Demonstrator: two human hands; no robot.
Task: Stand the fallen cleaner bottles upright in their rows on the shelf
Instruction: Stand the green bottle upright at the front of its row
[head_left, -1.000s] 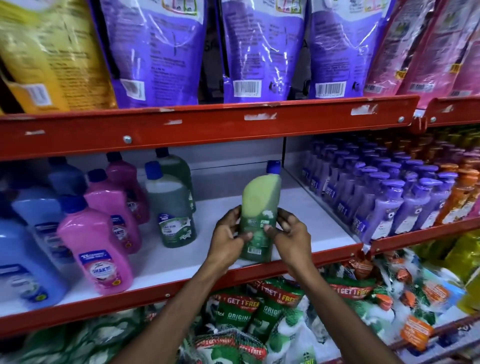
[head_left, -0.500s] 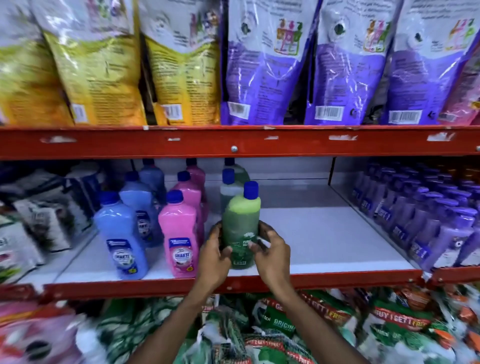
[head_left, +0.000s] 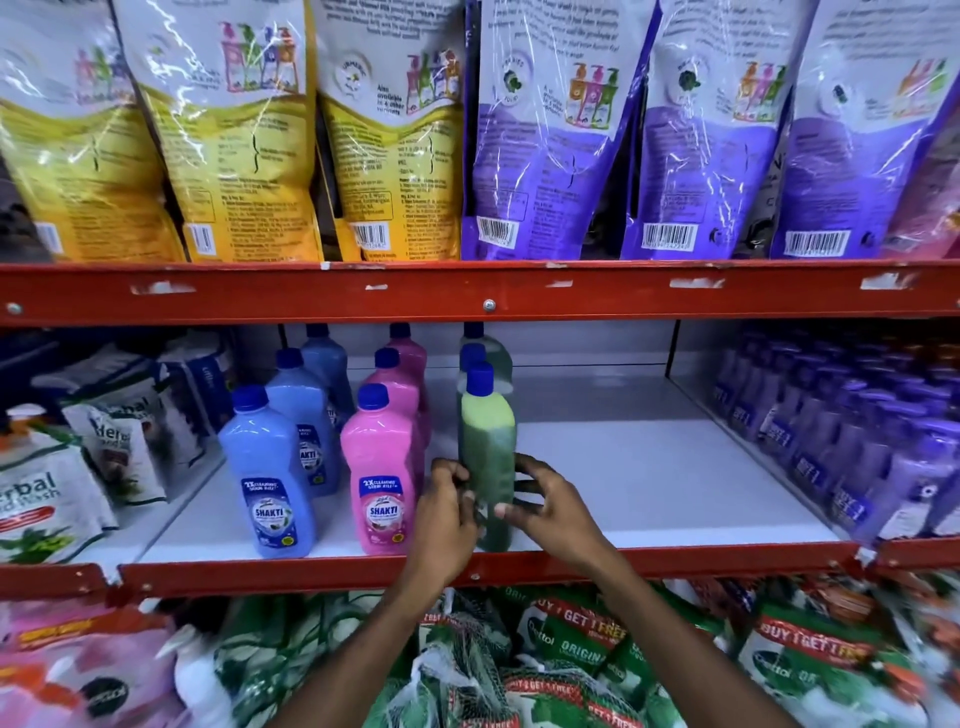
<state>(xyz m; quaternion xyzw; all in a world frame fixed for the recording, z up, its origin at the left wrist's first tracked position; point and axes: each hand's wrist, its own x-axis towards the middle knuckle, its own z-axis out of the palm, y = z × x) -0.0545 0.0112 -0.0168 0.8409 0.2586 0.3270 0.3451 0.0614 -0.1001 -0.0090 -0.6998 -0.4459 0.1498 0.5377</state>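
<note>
A green cleaner bottle (head_left: 485, 431) with a blue cap stands upright on the white shelf (head_left: 649, 483), at the front of the green row. My left hand (head_left: 445, 514) presses its lower left side. My right hand (head_left: 553, 506) wraps its lower right side, fingertips on the label area. Two more green bottles (head_left: 491, 358) stand behind it. To the left are an upright pink row (head_left: 382, 467) and an upright blue row (head_left: 267, 473). No bottle lies on its side in view.
Purple bottles (head_left: 852, 441) fill the shelf's right section past a divider. Herbal wash pouches (head_left: 47, 499) sit at the left. Yellow and purple refill pouches (head_left: 395, 135) hang over the red beam (head_left: 488, 293) above. Green soap packs (head_left: 561, 654) lie below.
The green bottle was held tilted in the air to the right of the rows. It has moved left and down and now stands on the shelf in front of the green row.
</note>
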